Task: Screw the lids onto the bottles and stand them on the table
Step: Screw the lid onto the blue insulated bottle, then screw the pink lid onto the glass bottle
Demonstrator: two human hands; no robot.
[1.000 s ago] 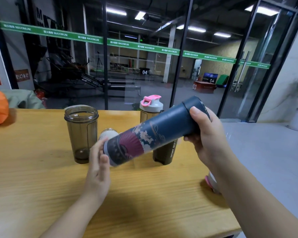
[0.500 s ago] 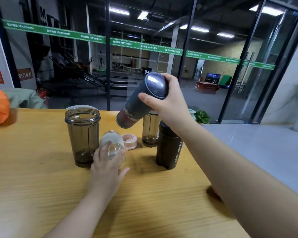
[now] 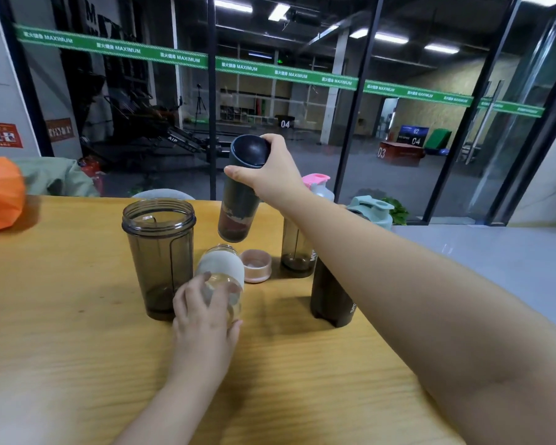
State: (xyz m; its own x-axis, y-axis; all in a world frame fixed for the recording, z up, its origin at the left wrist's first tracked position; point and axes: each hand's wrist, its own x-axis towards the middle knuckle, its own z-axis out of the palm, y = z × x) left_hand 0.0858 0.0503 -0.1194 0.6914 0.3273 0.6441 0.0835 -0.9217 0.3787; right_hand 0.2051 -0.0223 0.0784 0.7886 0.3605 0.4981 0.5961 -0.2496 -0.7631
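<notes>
My right hand [image 3: 272, 173] grips the lidded top of a dark blue patterned bottle [image 3: 238, 203], held nearly upright just above the wooden table [image 3: 77, 348], its base near the far edge. My left hand [image 3: 203, 322] lies over a small clear glass bottle [image 3: 220, 277] with a white sleeve, which rests on its side with its open mouth pointing away. A pink lid [image 3: 256, 265] sits upturned right of that mouth. A tall smoky open bottle [image 3: 158, 255] stands to the left. A smoky bottle [image 3: 294, 248] with a pink-and-grey lid [image 3: 318, 186] and a black bottle [image 3: 329, 293] with a green lid [image 3: 371, 210] stand behind my right forearm.
An orange bag [image 3: 0, 194] and a grey-green cloth [image 3: 52, 178] lie at the table's far left. A glass wall with dark frames runs just behind the table. The table's right edge drops to a grey floor [image 3: 495, 268].
My right hand has swung the blue bottle from lying sideways to nearly upright and lowered it toward the far table. My left hand moved off it onto the small glass bottle.
</notes>
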